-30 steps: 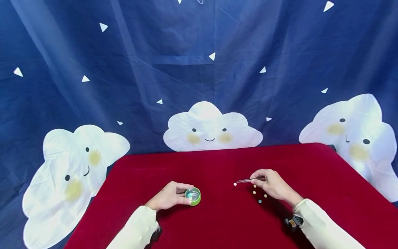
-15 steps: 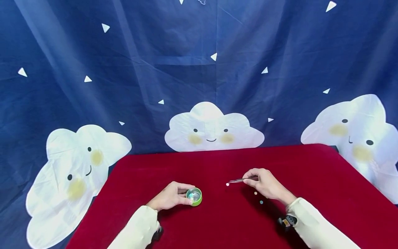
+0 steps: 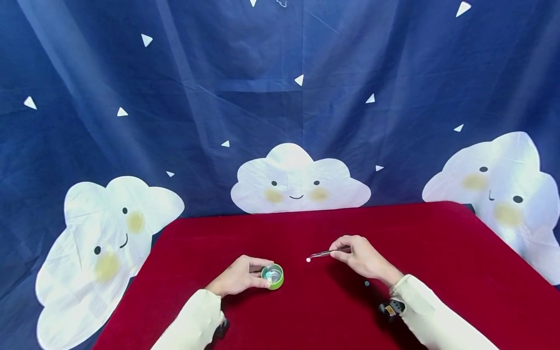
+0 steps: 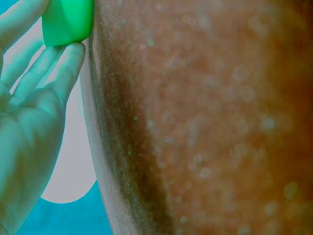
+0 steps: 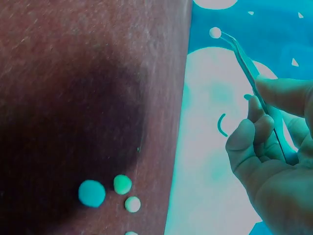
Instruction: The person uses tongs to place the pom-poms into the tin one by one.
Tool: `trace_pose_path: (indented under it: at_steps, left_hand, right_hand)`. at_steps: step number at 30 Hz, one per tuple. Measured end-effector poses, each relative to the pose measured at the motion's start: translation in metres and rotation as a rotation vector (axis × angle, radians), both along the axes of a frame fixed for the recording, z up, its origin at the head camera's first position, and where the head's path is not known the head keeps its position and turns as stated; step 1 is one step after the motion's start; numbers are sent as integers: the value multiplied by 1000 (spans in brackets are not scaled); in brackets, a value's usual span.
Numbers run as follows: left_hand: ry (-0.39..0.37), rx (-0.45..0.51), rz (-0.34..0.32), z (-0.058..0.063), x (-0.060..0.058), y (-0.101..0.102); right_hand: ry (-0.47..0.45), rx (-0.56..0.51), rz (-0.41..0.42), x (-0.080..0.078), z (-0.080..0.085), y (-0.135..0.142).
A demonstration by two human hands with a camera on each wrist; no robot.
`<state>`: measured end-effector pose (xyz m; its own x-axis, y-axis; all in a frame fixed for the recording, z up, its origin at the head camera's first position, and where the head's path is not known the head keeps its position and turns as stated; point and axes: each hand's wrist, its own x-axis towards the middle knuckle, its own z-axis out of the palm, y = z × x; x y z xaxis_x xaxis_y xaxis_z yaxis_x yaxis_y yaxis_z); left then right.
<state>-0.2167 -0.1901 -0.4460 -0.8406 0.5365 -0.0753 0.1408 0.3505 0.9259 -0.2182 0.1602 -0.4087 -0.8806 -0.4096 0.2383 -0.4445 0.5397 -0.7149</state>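
My left hand (image 3: 239,277) grips a small round green tin (image 3: 275,286) by its side, thumb and fingers on opposite sides of the rim. A few pale and light-blue pieces (image 3: 269,276) lie inside it. In the left wrist view only the tin's green wall (image 4: 68,22) shows, against the fingertips. My right hand (image 3: 360,255) pinches bent-tip metal tweezers (image 3: 323,253), which hold a little white ball (image 3: 308,259) at their tip. This ball (image 5: 215,33) shows clear of the cloth in the right wrist view. The tweezers' tip is a short way right of the tin.
Red cloth (image 3: 297,316) covers the table. Under my right wrist lies a blue ball (image 3: 367,283); the right wrist view shows this blue ball (image 5: 92,193) beside a green ball (image 5: 122,184) and a pale ball (image 5: 132,204). A blue curtain (image 3: 262,112) with clouds hangs behind.
My right hand has moved left with the tweezers and white ball, toward the tin. Its forearm now hides more of the loose balls in the head view. My left hand and the tin stay put.
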Motion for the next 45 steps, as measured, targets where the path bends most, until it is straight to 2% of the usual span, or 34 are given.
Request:
trace_pose_path:
  at_steps: [16,28,34,45]
  left_hand:
    - [6,-20,2,-1,-2,0]
    - [10,-30,-3,-2,-2,-1]
    - [-7,-1,-11,-1,-2,1]
    - [2,-23,-4,-1,-1,0]
  right_hand:
    - [28,-10,64,-1,4,-28]
    - [14,-27,112,-1,2,-48]
    - [10,-23,127,0,-1,-56]
    - [8,10,131,-2,-10,-62]
